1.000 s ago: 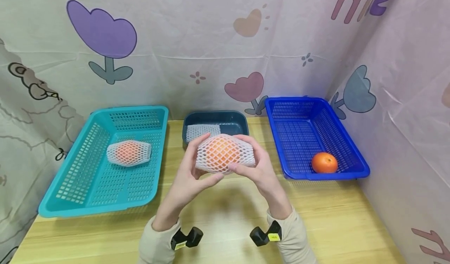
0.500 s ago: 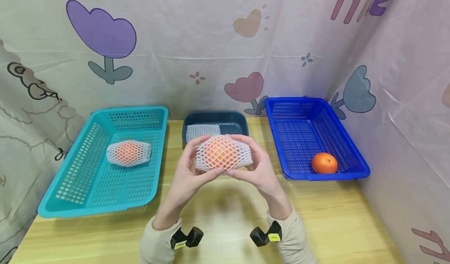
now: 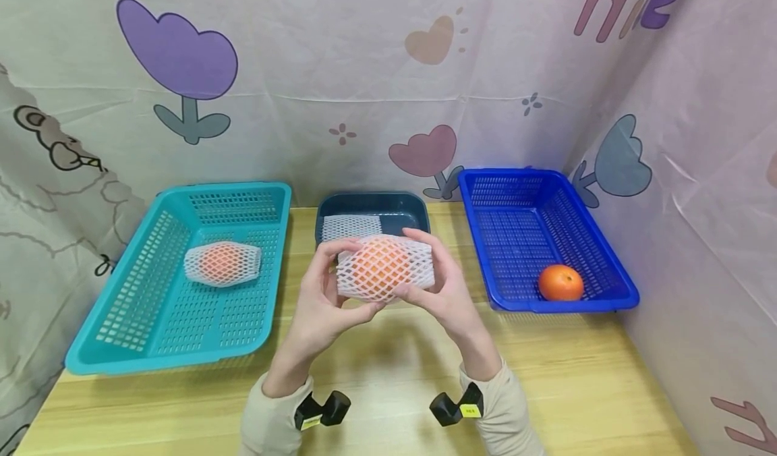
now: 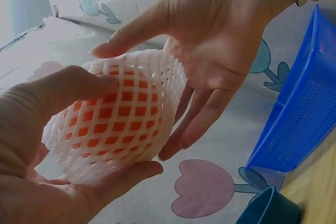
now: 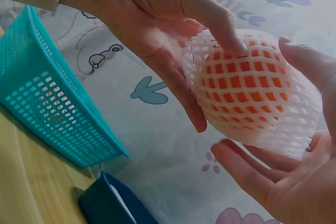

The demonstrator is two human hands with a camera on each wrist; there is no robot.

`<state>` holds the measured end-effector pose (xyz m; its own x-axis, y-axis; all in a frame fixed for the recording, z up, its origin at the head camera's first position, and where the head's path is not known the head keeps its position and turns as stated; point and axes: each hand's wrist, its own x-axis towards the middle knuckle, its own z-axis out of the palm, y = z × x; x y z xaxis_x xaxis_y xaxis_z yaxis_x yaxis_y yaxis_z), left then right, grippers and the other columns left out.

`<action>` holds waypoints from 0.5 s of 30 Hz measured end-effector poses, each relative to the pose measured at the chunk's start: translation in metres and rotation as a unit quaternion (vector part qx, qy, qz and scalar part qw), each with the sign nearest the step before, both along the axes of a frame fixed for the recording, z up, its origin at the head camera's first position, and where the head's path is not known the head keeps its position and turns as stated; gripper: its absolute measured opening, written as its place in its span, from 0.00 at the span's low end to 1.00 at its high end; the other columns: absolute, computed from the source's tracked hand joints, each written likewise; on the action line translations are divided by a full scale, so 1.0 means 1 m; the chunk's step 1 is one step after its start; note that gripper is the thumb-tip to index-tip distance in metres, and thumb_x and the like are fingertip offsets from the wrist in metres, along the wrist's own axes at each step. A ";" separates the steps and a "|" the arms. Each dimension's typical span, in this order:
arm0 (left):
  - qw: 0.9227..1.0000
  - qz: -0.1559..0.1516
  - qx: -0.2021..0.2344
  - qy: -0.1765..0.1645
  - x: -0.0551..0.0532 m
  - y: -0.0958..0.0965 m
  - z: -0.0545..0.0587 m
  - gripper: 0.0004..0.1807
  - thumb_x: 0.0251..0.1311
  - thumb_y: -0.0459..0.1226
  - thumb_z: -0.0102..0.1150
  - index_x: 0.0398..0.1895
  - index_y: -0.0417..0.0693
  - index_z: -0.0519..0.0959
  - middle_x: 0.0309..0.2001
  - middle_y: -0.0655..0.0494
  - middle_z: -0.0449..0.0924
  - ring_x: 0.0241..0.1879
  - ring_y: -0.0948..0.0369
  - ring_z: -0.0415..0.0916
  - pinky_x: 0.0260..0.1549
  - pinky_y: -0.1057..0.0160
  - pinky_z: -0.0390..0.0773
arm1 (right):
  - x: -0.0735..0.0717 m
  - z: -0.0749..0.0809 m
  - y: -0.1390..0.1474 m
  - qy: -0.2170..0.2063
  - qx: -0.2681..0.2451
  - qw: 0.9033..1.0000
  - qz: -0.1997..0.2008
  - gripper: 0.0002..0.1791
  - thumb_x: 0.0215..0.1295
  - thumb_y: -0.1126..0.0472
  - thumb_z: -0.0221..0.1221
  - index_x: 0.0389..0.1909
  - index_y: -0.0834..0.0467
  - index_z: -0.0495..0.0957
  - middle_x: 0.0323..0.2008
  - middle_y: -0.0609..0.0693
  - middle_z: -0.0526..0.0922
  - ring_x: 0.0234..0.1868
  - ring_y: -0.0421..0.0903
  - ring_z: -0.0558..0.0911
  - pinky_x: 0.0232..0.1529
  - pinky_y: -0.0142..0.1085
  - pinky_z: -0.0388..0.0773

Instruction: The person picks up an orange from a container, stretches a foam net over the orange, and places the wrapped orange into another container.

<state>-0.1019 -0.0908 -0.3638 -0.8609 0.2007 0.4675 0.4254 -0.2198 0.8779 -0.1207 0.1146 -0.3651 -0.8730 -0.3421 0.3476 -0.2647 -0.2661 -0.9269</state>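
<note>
Between both hands is an orange (image 3: pixel 381 267) inside a white foam net sleeve (image 3: pixel 420 265), held up over the table. My left hand (image 3: pixel 320 301) grips the left end, thumb below and fingers over the top. On the other end my right hand (image 3: pixel 448 297) has its thumb pressing the front of the net and its fingers behind. The net covers the orange from end to end, and the orange skin shows through its mesh in the left wrist view. A second netted orange (image 3: pixel 221 265) lies in the teal basket (image 3: pixel 176 361).
A dark blue-green tub (image 3: pixel 403 221) stands behind the hands, with flat foam net sleeves (image 3: pixel 351 225) inside. At right, a blue basket (image 3: pixel 504 240) holds one bare orange (image 3: pixel 560 282). A printed cloth (image 3: pixel 291 51) hangs behind the wooden table (image 3: pixel 388 388).
The hands stay in place around the netted orange. My right thumb has moved from the lower edge up onto the net, and the left fingers have shifted slightly lower on their end.
</note>
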 end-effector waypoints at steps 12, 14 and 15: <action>1.000 -0.006 0.010 0.020 0.000 0.001 0.002 0.39 0.35 0.10 0.68 0.55 0.31 0.65 0.69 0.40 0.59 0.66 0.45 0.64 0.57 0.53 0.76 | 0.000 -0.001 -0.001 0.002 -0.006 1.000 0.013 0.42 0.54 0.64 0.73 0.68 0.62 0.64 0.60 0.61 0.71 0.56 0.55 0.75 0.50 0.40 0.81; 1.000 -0.004 0.004 0.026 0.000 0.002 0.001 0.40 0.36 0.10 0.68 0.56 0.31 0.64 0.69 0.39 0.59 0.66 0.46 0.64 0.58 0.53 0.75 | 0.000 -0.001 -0.001 0.006 -0.009 1.000 0.011 0.42 0.53 0.64 0.74 0.68 0.63 0.64 0.61 0.61 0.71 0.56 0.55 0.75 0.51 0.40 0.80; 1.000 -0.004 0.001 0.029 0.000 0.002 0.001 0.41 0.36 0.10 0.68 0.58 0.31 0.64 0.69 0.39 0.59 0.67 0.46 0.63 0.58 0.53 0.75 | 0.000 -0.001 -0.001 0.009 -0.009 1.000 0.009 0.42 0.53 0.65 0.74 0.68 0.63 0.64 0.61 0.61 0.71 0.57 0.55 0.74 0.52 0.40 0.80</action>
